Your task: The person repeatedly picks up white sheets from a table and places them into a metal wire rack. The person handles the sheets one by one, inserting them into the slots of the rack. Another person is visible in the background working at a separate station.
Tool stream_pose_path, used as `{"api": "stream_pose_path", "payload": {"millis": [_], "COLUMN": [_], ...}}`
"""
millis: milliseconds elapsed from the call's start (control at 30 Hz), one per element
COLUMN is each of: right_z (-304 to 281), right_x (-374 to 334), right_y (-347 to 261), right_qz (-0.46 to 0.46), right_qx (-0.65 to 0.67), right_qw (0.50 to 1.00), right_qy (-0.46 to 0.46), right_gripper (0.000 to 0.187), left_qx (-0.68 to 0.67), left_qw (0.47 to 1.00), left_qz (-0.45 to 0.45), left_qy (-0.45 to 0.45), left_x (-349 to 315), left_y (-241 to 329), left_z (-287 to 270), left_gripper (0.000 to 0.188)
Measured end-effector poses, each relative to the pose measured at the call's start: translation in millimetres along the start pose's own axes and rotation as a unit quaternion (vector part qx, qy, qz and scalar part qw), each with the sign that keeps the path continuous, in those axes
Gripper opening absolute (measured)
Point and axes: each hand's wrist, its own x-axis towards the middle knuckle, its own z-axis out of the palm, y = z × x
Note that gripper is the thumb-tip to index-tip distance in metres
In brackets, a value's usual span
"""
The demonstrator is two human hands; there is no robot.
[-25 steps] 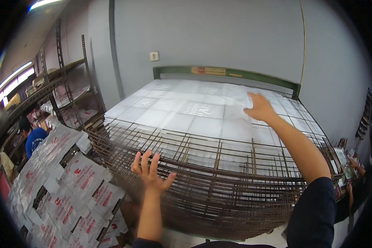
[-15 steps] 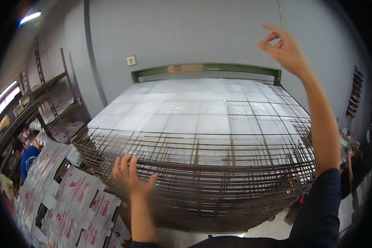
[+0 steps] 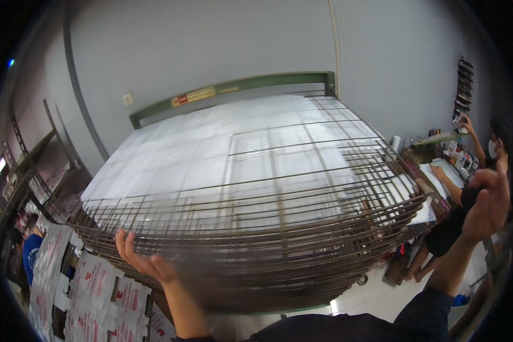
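A wide stack of brown wire drying racks (image 3: 302, 233) fills the middle of the view, with a green frame bar (image 3: 256, 84) along its far side. Whitish translucent plastic sheets (image 3: 211, 145) lie over and under its upper wires; faint pale print shows on some. My left hand (image 3: 145, 262) is open at the rack's front left edge, fingers up and apart, holding nothing; whether it touches the wires I cannot tell. Off to the right of the rack, my right hand (image 3: 487, 202) is raised, slightly blurred, with its fingers loosely spread and nothing in them.
Plastic sheets with red print (image 3: 88, 296) cover another rack at lower left. Metal shelving (image 3: 31, 165) stands farther left, near a person in a blue shirt (image 3: 32, 253). At right, another person (image 3: 484, 165) works at a cluttered table (image 3: 439, 165). Grey wall (image 3: 211, 40) lies behind.
My right hand has swung from high over the rack's far right down to the right side. My view has turned right, bringing the other person and their table into sight. My left hand stays open.
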Motion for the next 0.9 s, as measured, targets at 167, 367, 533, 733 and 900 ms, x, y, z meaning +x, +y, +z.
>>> {"api": "stream_pose_path", "payload": {"millis": [167, 367, 533, 733, 900], "right_z": [-11, -12, 4, 23, 49], "right_x": [-120, -349, -514, -573, -569], "right_y": [86, 201, 238, 265, 282], "right_qz": [0.391, 0.803, 0.844, 0.785, 0.786], "right_qx": [0.096, 0.193, 0.267, 0.288, 0.258], "right_qw": [0.914, 0.556, 0.369, 0.270, 0.203], "right_qy": [0.055, 0.097, 0.283, 0.478, 0.524], "right_gripper": [0.032, 0.042, 0.073, 0.088, 0.078], "left_qx": [-0.149, -0.118, -0.064, -0.030, 0.001], "left_qw": [0.985, 0.957, 0.940, 0.931, 0.939], "left_qz": [0.084, 0.161, 0.185, 0.153, 0.127], "left_qy": [-0.032, -0.209, -0.279, -0.330, -0.319], "left_x": [-17, -24, -27, -28, -36], "left_y": [117, 234, 276, 293, 301], "left_z": [37, 73, 90, 86, 83], "left_gripper": [0.073, 0.072, 0.072, 0.078, 0.087]}}
